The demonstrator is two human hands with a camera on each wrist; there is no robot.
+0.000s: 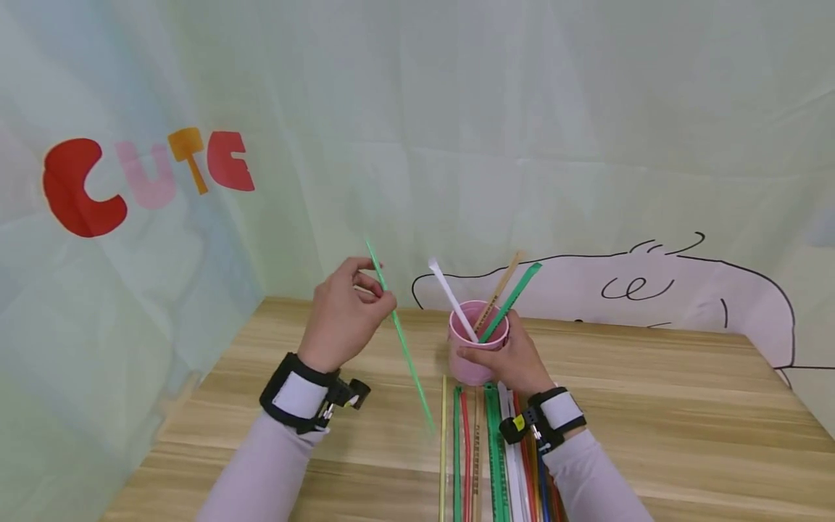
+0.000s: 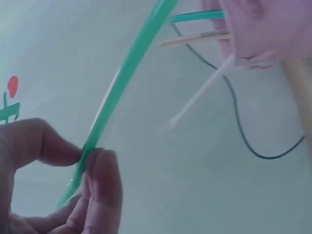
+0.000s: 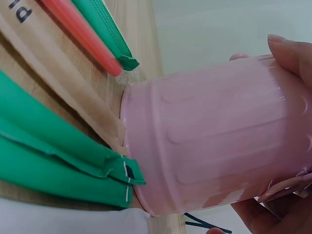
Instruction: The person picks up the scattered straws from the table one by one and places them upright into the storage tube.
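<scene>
While the head view shows the left hand (image 1: 346,315) pinching a slanting green straw (image 1: 406,351) left of the pink cup (image 1: 466,371), filling seems the step, the next move probably calling for the straw above the cup. Left wrist: fingertips (image 2: 103,168) nearly together around it. Right wrist: right hand (image 1: 517,359) curled round the cup.

Can't see the lower ends of the white straw (image 1: 452,297), tan straw (image 1: 502,288) and broad green straw (image 1: 512,301) inside the pink cup (image 1: 467,371), nor, from the head, most right hand (image 1: 523,360) fingers behind it. Can't follow the row of straws (image 1: 496,457) before the cup past the bottom edge, or under the right wrist camera (image 1: 515,429). Can't read its tiny print (image 1: 477,449). Can't make out the thin green straw (image 1: 406,355) left of the cup at its blurred lower tip, or beyond the left wrist view's top edge.
</scene>
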